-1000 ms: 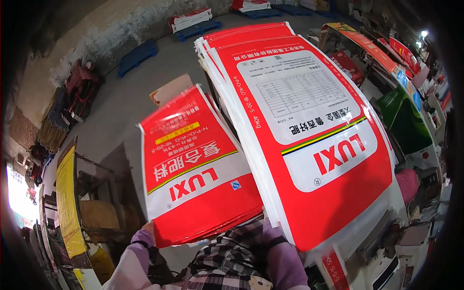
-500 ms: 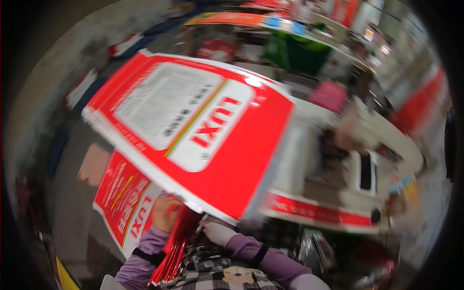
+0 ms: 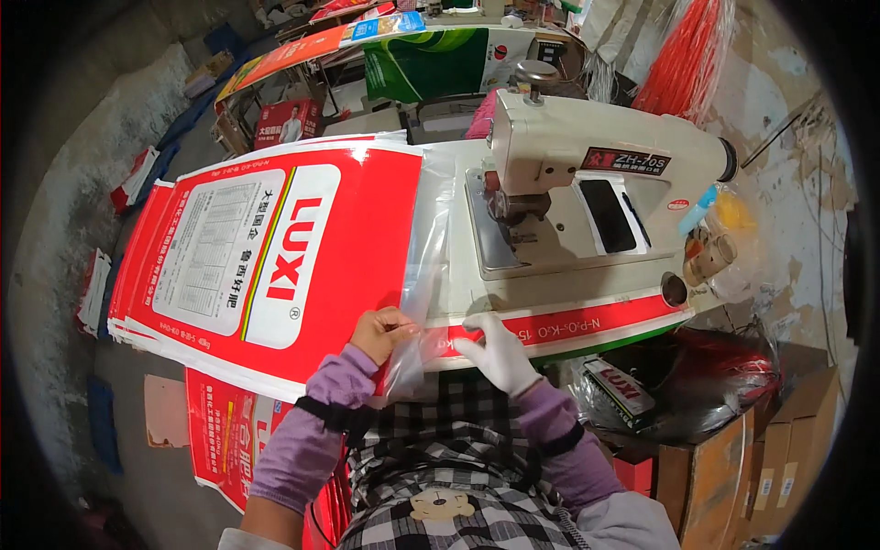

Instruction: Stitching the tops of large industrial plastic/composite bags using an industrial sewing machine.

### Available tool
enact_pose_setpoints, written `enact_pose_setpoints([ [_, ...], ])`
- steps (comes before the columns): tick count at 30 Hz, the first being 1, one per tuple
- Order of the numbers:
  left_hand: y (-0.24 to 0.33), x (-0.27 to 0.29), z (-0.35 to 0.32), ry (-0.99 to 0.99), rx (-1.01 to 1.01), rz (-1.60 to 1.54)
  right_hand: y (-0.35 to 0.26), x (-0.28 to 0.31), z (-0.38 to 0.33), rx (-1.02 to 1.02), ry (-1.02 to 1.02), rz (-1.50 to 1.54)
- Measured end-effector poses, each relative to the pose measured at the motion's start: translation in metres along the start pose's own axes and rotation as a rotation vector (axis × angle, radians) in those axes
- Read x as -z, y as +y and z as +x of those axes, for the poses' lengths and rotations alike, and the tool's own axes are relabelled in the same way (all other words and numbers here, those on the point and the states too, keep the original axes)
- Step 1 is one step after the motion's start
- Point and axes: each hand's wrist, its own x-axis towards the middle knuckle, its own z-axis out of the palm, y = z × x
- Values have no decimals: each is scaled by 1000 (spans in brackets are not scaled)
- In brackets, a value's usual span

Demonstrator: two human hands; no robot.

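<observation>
A large red and white printed sack (image 3: 367,229) lies flat on a stack of similar sacks, left of an industrial sewing machine (image 3: 596,147). A clear plastic liner (image 3: 423,266) sticks out past the sack's right edge. My bare left hand (image 3: 380,335) pinches this liner at the sack's near right corner. In a white glove, my right hand (image 3: 500,356) is just right of the liner, thumb and forefinger apart, nothing visible between them. The machine's needle area is beyond my right hand.
A phone (image 3: 607,215) and a pen (image 3: 635,218) lie on the machine bed. Red strands (image 3: 683,64) hang at the back right. Cardboard boxes (image 3: 715,467) stand at the lower right. More red sacks (image 3: 220,431) hang at the lower left.
The sack was raised and tilted; now it lies flat on the stack. My left hand has moved right to the liner, and my right hand has moved forward and right. The view has turned.
</observation>
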Motion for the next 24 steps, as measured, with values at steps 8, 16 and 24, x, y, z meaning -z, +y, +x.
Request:
enact_pose_setpoints([
  [8, 25, 5, -18, 181, -32, 70, -15, -72, 32, 58, 52, 120],
  [16, 18, -1, -32, 78, -52, 176, 7, -78, 0, -156, 74, 566],
  [24, -14, -1, -29, -25, 133, -66, 10, -86, -2, -180, 179, 269],
])
